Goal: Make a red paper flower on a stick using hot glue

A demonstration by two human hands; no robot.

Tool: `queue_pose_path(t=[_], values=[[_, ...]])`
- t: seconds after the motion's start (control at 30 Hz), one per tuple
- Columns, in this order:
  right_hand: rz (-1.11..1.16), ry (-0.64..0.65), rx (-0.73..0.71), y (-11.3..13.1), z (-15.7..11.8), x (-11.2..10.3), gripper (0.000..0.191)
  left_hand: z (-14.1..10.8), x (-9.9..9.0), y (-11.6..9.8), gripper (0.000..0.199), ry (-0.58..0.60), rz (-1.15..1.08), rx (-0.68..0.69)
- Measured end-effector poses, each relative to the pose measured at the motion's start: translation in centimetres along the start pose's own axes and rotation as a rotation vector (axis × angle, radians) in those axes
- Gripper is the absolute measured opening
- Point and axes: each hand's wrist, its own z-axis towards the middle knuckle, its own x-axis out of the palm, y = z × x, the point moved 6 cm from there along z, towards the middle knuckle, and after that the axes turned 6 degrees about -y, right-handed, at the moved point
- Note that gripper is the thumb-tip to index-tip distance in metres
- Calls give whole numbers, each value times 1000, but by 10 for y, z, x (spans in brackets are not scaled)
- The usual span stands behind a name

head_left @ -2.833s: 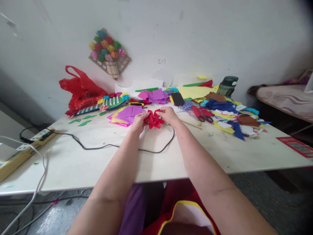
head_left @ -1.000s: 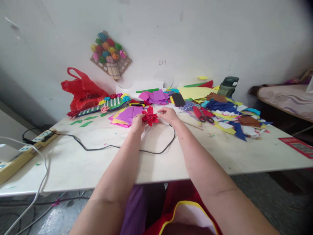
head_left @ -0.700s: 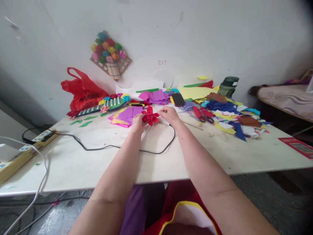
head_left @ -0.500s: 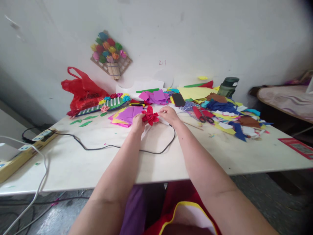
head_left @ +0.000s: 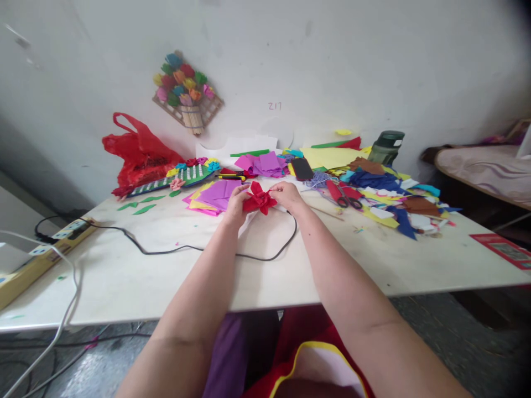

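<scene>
A red paper flower (head_left: 261, 198) with several pointed petals is held above the table between my hands. My left hand (head_left: 237, 205) grips it from the left side, fingers closed on its edge. On the other side, my right hand (head_left: 287, 195) pinches a petal of the same flower at its right edge. Just left of my left hand lies a stack of purple, yellow and pink paper sheets (head_left: 213, 196). A black cord (head_left: 265, 258) loops below the flower and runs up beside my right wrist; what its end joins is hidden.
A green and white panel with small paper flowers (head_left: 182, 179) and a red plastic bag (head_left: 136, 152) stand back left. Scissors (head_left: 350, 203), a phone (head_left: 301, 169), paper scraps (head_left: 381, 182) and a green bottle (head_left: 386, 148) are at right. A power strip (head_left: 50, 251) edges the left side.
The red flower has shifted slightly right and turned between my hands. My right fingers have gone from just beside the flower to its petal edge.
</scene>
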Motion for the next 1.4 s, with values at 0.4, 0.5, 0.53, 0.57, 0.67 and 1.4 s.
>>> queue_pose_path(t=[0.4,0.5,0.53,0.57,0.67,1.4], values=[[51,31,-53,14,-5,-2,14,-9,7,-12,57,164,-46,29],[60,37,-55,15,-6,-2,14,-12,9,-15,58,186,-79,56],[59,42,-58,15,-6,-2,14,-12,8,-16,57,186,-79,61],[57,46,-60,15,-6,-2,15,-13,8,-16,57,180,-75,63],[52,47,-56,16,-7,-2,15,-13,8,-17,58,179,-56,67],[-41,54,-95,20,-10,0,10,0,5,-3,28,293,242,136]])
